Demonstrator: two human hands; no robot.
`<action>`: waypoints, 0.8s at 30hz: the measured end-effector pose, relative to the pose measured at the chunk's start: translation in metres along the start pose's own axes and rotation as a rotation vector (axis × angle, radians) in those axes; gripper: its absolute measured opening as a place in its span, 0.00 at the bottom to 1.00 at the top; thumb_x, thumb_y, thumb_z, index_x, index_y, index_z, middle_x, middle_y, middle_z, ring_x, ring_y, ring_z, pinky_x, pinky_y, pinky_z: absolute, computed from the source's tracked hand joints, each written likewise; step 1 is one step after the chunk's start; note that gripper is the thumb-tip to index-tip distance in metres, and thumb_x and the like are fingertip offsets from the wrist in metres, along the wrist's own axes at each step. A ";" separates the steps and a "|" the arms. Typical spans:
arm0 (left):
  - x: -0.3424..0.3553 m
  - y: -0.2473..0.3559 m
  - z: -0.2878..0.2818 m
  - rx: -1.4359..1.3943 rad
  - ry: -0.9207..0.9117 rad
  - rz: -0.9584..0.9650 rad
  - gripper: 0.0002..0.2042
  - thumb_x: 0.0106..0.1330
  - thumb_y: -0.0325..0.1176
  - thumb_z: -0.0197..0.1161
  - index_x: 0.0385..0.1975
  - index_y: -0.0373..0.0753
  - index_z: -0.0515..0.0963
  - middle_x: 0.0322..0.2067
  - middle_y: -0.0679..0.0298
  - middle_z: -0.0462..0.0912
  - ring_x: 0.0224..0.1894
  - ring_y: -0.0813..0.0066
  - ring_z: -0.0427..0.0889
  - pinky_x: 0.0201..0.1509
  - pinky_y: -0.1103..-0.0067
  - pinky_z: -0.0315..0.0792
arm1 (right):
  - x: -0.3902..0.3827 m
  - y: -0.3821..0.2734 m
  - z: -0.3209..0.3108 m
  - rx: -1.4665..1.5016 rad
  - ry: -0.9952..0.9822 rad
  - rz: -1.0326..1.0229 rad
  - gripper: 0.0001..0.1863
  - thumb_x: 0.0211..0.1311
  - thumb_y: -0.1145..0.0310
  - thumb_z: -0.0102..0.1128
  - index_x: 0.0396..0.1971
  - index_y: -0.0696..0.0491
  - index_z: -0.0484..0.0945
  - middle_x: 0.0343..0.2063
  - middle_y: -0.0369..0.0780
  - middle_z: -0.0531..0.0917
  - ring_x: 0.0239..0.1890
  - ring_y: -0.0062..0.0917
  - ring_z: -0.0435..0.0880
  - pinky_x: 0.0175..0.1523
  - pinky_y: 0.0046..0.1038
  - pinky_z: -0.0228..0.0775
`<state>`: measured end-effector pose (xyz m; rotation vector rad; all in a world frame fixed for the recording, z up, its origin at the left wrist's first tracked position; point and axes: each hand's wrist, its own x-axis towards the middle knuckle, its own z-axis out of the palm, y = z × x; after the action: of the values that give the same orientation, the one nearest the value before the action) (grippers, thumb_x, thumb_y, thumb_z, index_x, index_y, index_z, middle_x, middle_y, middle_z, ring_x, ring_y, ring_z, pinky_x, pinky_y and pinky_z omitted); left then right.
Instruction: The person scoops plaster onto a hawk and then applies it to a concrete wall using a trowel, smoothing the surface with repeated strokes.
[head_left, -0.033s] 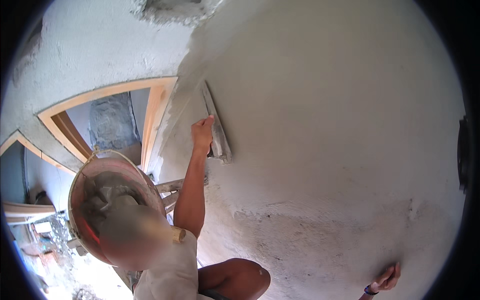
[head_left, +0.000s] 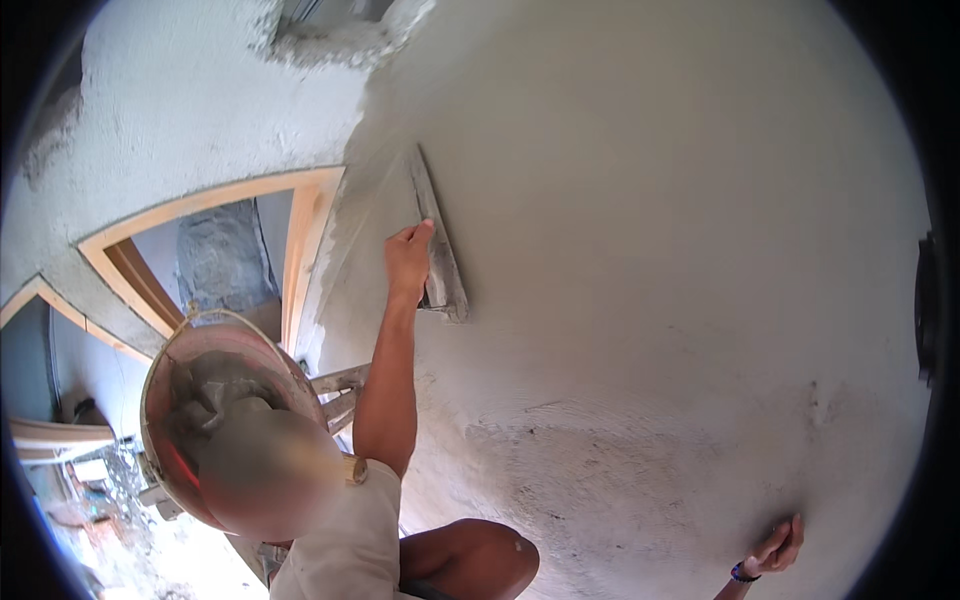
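Observation:
My left hand (head_left: 407, 258) is closed round the handle of a long plastering trowel (head_left: 441, 245), whose blade lies along the damp grey plastered wall (head_left: 640, 220). The left arm rises from a loose pale sleeve (head_left: 355, 520). At the lower right, my right hand (head_left: 775, 547), with a dark bracelet at the wrist, is beside the wall, its fingers extended and holding nothing; whether it touches the wall I cannot tell. Left of my forearm stands a pinkish bucket (head_left: 290, 372) of wet mortar (head_left: 215, 385). A blurred patch covers part of it; a round wooden end (head_left: 355, 469) shows beside it.
A bent knee (head_left: 490, 555) is at the lower middle. Wood-framed openings (head_left: 318, 215) are on the left, with a rough-edged hole (head_left: 330, 45) above. Wooden bars (head_left: 340, 380) stand behind my forearm. Lower plaster (head_left: 570, 460) looks rough. Bright, cluttered ground (head_left: 120, 520) lies at the lower left.
My left hand and the trowel have slid a little upward and to the right along the wall. The whole view has tilted slightly. My right hand stays in nearly the same place.

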<state>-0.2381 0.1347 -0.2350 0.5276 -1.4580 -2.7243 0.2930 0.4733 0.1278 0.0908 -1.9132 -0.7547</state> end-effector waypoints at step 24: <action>-0.164 -0.007 -0.015 0.120 -0.181 0.156 0.15 0.64 0.43 0.60 0.29 0.35 0.80 0.13 0.69 0.72 0.13 0.81 0.69 0.15 0.79 0.62 | 0.011 -0.014 -0.032 0.393 -0.076 -0.103 0.13 0.59 0.78 0.48 0.43 0.56 0.75 0.15 0.37 0.70 0.12 0.24 0.65 0.18 0.27 0.53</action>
<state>-0.0774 0.1528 -0.2007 0.1626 -1.6335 -2.6342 0.3116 0.4427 0.1377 0.4112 -2.1214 -0.4443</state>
